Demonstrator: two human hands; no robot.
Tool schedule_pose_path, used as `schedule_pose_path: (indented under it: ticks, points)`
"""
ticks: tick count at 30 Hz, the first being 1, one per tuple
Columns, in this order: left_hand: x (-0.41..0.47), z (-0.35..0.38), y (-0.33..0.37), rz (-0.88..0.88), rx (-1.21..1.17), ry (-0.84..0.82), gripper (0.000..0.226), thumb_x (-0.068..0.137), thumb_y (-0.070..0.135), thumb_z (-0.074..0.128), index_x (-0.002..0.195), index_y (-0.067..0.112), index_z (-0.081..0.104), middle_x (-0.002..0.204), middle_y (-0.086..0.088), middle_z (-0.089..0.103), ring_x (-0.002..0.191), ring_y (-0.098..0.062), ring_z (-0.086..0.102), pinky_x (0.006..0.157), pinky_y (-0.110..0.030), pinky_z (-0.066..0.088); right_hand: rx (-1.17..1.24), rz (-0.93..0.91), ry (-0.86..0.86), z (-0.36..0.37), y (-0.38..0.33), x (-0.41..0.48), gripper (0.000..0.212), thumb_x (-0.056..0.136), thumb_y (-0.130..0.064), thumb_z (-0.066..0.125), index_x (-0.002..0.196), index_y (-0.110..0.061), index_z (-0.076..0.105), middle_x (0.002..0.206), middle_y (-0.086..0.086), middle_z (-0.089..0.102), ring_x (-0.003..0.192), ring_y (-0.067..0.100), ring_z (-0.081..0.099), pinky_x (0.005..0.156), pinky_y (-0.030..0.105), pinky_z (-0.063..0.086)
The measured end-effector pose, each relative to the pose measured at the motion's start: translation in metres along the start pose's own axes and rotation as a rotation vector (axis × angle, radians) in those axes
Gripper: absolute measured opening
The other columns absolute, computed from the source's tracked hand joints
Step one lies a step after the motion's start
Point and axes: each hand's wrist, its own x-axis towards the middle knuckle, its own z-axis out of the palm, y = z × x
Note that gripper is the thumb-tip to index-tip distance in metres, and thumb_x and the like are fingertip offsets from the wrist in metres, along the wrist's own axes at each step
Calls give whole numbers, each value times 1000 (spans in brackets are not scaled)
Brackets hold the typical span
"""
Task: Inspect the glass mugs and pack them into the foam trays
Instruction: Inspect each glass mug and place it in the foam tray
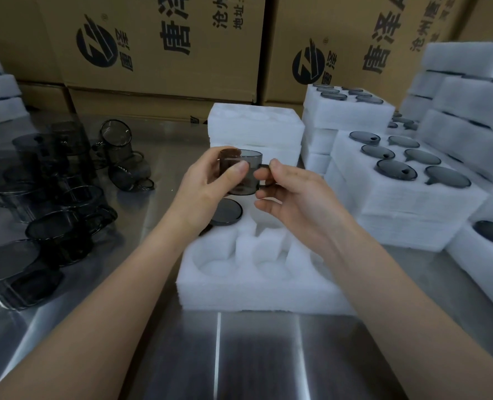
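Note:
A smoky grey glass mug (pixel 246 183) is held upright in the air above the white foam tray (pixel 257 281) in front of me. My left hand (pixel 210 183) grips the mug's body, thumb on the near wall and fingers behind it. My right hand (pixel 291 192) pinches the mug's handle between thumb and forefinger. One mug (pixel 226 212) sits upside down in the tray's far left pocket, its round base up. The near pockets of the tray hold nothing.
Several loose grey mugs (pixel 52 203) stand and lie on the steel table (pixel 239 356) at the left. Filled foam trays (pixel 407 174) are stacked at the right, empty foam trays (pixel 254 125) behind the mug. Cardboard boxes (pixel 164 47) line the back.

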Motion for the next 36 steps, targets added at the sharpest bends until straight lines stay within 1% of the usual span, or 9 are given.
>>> schedule_pose_path:
  ticks: [5, 12, 15, 19, 21, 25, 28, 32, 36]
  points:
    - [2, -1, -4, -60, -86, -9, 39, 92, 40, 48, 111, 9, 62, 105, -8, 70, 99, -23, 68, 80, -36, 57, -116, -178, -66, 1, 3, -5, 19, 95, -8, 53, 88, -9, 71, 82, 0, 65, 67, 11, 60, 69, 25, 54]
    - [7, 4, -4, -103, -72, -4, 57, 92, 51, 34, 107, 2, 59, 93, -15, 67, 80, -21, 67, 70, -33, 54, -424, -470, 46, 14, 4, -12, 11, 79, 8, 71, 81, -3, 69, 80, 4, 52, 54, 15, 54, 55, 26, 49]
    - [6, 5, -2, -102, -17, -53, 60, 87, 57, 37, 106, 5, 59, 86, -4, 70, 77, -16, 70, 71, -28, 54, -412, -481, 99, 13, 4, -12, 13, 83, 3, 70, 78, -8, 68, 75, 2, 55, 52, 10, 51, 53, 22, 45]
    - [4, 7, 3, -70, -58, -82, 42, 92, 41, 47, 110, 5, 57, 87, -8, 70, 78, -26, 68, 76, -41, 56, -417, -455, 114, 11, 4, -10, 19, 91, -11, 64, 76, -22, 65, 65, -14, 62, 56, 1, 52, 55, 17, 43]
    - [3, 7, 4, -58, -104, -98, 34, 87, 31, 55, 115, 11, 58, 91, -6, 68, 79, -23, 68, 74, -39, 58, -408, -453, 147, 9, 3, -8, 23, 93, -23, 58, 71, -25, 62, 64, -16, 61, 59, 2, 51, 58, 18, 43]
    - [3, 3, 4, -42, 34, -200, 62, 70, 23, 76, 130, 21, 57, 104, 8, 70, 98, -6, 67, 82, -20, 52, -276, -336, 215, 8, 0, -6, 45, 85, -56, 59, 53, -24, 57, 59, -4, 56, 60, 14, 54, 62, 28, 48]
    - [3, 0, 5, 13, 114, -229, 59, 63, 19, 83, 116, 24, 59, 100, 12, 67, 94, -7, 66, 79, -18, 51, -198, -259, 243, 10, 2, -7, 49, 87, -51, 55, 47, -24, 58, 54, -6, 55, 55, 12, 54, 59, 25, 49]
    - [3, -1, -1, 45, 21, -165, 59, 61, 4, 82, 107, 23, 50, 110, -6, 58, 94, -20, 66, 84, -35, 56, -157, -220, 237, 5, 1, -3, 24, 101, -26, 51, 92, -27, 73, 94, -9, 66, 89, 18, 63, 79, 33, 56]
    - [3, -4, -4, 70, -57, -119, 58, 62, 11, 84, 108, 22, 49, 109, -3, 60, 98, -10, 63, 83, -26, 52, -230, -108, 81, 2, 2, -3, 29, 98, -22, 56, 127, -29, 59, 128, 5, 63, 115, 18, 61, 91, 36, 55]
